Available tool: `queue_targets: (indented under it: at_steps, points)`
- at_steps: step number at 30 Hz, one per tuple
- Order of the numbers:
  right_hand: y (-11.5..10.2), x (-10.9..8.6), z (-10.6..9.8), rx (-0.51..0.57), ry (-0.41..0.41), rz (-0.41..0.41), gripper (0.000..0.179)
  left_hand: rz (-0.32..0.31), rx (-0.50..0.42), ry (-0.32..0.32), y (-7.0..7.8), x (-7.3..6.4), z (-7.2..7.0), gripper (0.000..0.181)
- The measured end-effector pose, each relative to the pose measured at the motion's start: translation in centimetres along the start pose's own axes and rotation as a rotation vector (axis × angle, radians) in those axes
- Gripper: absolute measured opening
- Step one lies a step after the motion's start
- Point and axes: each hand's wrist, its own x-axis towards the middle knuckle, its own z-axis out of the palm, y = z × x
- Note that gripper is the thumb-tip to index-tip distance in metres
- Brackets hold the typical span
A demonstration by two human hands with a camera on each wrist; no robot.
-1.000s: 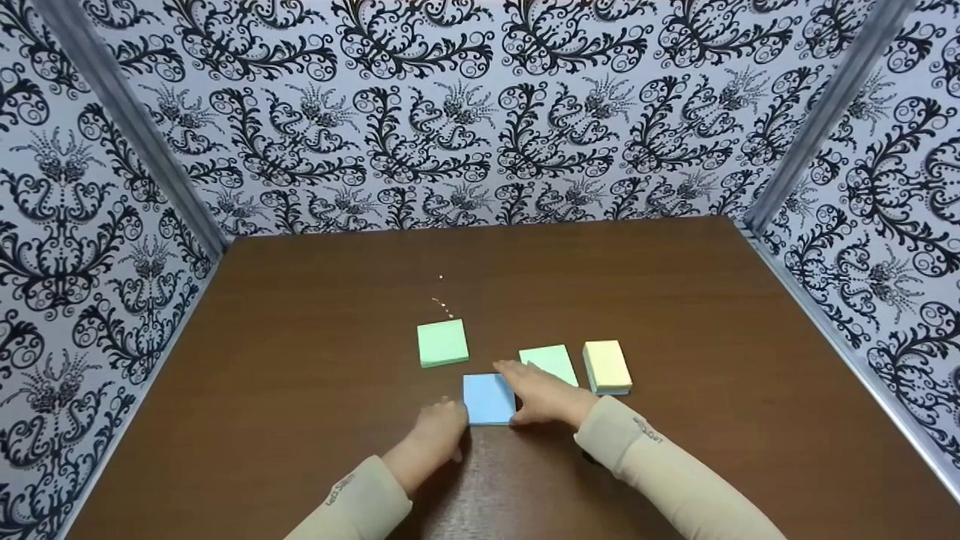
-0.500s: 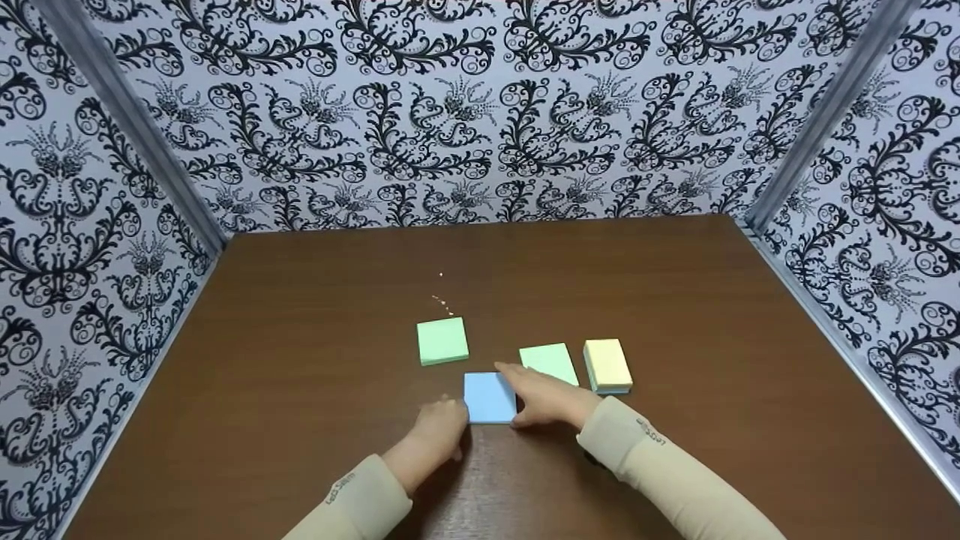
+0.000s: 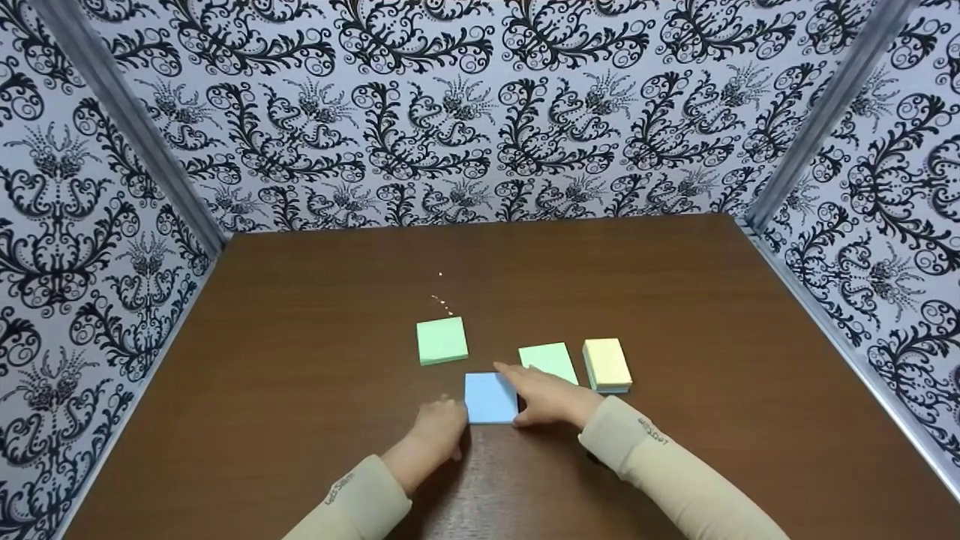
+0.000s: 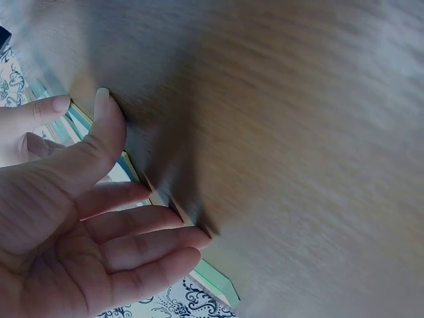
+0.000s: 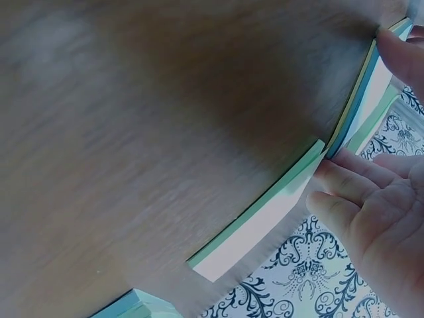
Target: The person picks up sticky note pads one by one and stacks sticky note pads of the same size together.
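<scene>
A blue-topped stack of sticky notes [image 3: 491, 398] lies at the front middle of the table, with a yellow layer under the blue along its edge [image 5: 351, 99]. My left hand [image 3: 439, 429] is at its left side. In the left wrist view, the fingers [image 4: 152, 248] reach down to the tabletop by the stack, relaxed, with the thumb [image 4: 99, 132] apart from them. My right hand [image 3: 551, 394] grips the right side, thumb [image 5: 397, 56] at the near corner and fingertips at the far corner. It partly hides a green sticky note pad [image 3: 551, 360].
Another green pad [image 3: 442, 341] lies beyond the stack to the left. A yellow-over-blue stack [image 3: 607, 365] stands to the right. Small pale crumbs [image 3: 442, 303] dot the brown table [image 3: 322, 300]. Patterned walls [image 3: 480, 112] enclose its back and sides.
The blue-topped stack has shifted very slightly to the right between my hands. The right hand has moved a little with it; the other pads stay where they were.
</scene>
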Motion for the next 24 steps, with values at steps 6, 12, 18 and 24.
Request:
queue_targets:
  at_steps: [6, 12, 18, 24]
  points:
    - [0.17, 0.09, -0.12, -0.049, -0.007, 0.0, 0.086, -0.002, 0.005, 0.004, -0.03, -0.04, 0.0, 0.048]
    - [0.39, 0.0, -0.45, -0.095, -0.037, 0.013, 0.08, 0.016, 0.007, 0.023, -0.18, -0.02, 0.11, 0.051]
    - [0.65, -0.21, -0.49, -0.182, -0.034, -0.016, 0.063, 0.035, -0.026, 0.013, -0.22, -0.06, 0.1, 0.05]
    - [0.77, -0.39, -0.46, -0.173, -0.016, -0.034, 0.059, 0.038, -0.029, 0.013, -0.21, -0.04, 0.17, 0.05]
